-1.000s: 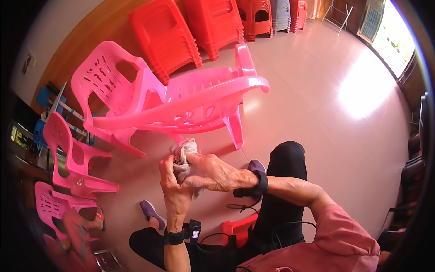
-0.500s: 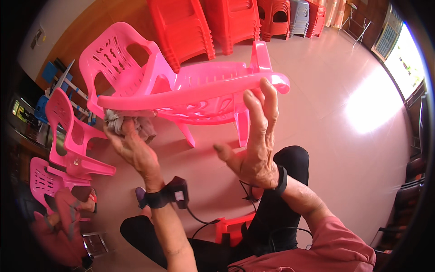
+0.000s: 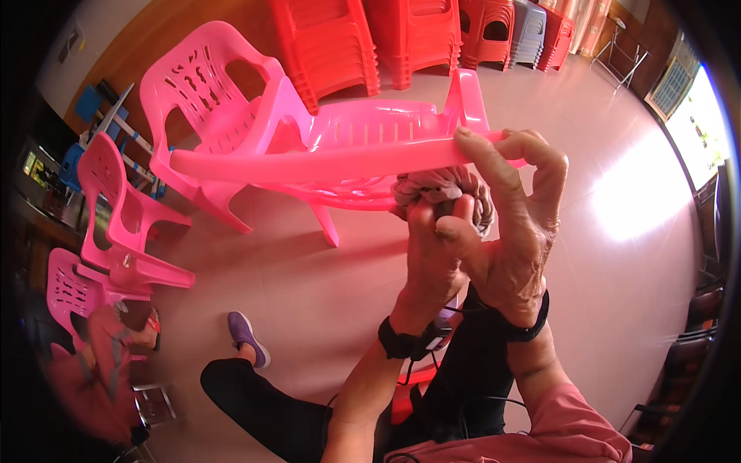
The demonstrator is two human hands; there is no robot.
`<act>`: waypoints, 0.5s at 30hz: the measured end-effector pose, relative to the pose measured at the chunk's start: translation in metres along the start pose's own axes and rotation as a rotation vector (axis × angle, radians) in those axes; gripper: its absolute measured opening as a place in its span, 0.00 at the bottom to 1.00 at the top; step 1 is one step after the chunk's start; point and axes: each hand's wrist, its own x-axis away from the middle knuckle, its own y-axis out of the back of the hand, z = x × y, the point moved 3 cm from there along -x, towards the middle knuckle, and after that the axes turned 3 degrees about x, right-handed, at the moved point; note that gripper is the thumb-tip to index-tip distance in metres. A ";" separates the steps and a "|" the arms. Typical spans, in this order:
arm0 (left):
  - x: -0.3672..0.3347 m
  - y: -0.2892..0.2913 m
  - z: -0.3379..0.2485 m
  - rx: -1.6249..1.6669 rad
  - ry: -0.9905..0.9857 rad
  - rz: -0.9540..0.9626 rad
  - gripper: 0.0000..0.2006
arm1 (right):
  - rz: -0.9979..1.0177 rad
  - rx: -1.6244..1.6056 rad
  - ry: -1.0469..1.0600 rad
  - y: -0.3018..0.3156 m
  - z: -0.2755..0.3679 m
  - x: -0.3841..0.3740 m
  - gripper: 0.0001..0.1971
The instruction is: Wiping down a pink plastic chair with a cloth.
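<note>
Since half a second ago both my hands have come together at the chair's front edge. Left hand (image 3: 432,255) is clenched around a crumpled grey rag (image 3: 444,193), bunched and twisted into folds, pressed up under the rim of the pink plastic chair (image 3: 340,147) lying tipped on its side. Right hand (image 3: 513,224) hooks its fingers (image 3: 482,158) over that same rim, thumb touching the rag. More pink chairs (image 3: 116,224) stand at left, red stacked chairs (image 3: 324,38) behind.
</note>
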 end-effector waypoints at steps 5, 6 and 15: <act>-0.005 0.038 0.001 -1.020 -0.309 0.208 0.21 | 0.021 0.037 -0.009 -0.006 -0.008 0.002 0.33; 0.004 0.089 0.009 -0.939 -0.122 0.078 0.23 | 0.063 0.031 -0.021 -0.007 -0.005 0.000 0.32; 0.009 0.203 -0.039 -1.119 -0.249 -0.320 0.21 | -0.028 -0.064 -0.024 -0.007 -0.013 0.001 0.30</act>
